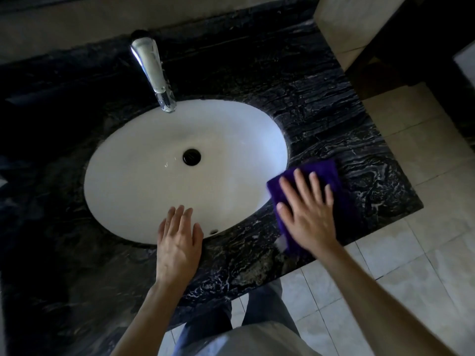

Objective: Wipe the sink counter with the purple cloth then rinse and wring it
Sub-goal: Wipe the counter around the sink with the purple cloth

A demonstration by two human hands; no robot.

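The right hand (pixel 307 215) lies flat and spread on the purple cloth (pixel 323 176), fingers splayed rather than curled, so it grasps nothing: it presses the fabric down with the palm, which is likely the point, since a broad flat hand spreads pressure across the whole pad and lets it slide. The cloth sits on the counter (pixel 347 119) to the right of the basin, near the front right corner, its left edge close to the sink rim; it looks folded into a thick rectangle, soft and matte, probably microfibre, though the weave is too dim to make out. The left hand (pixel 178 240) is released too, open and palm-down at the front rim of the sink (pixel 144 155), fingers reaching over the white edge; whether it touches the stone or hangs just above is unclear, but it seems placed to brace the body. The counter is dark, veined stone, polished and glossy where light catches it. The basin is a smooth white oval set under the stone, with a dark round drain (pixel 191 157) at its centre and a slim chrome faucet (pixel 151 70) angled over the back edge, no water visibly running. Wiping appears under way; rinsing and wringing are not yet done.
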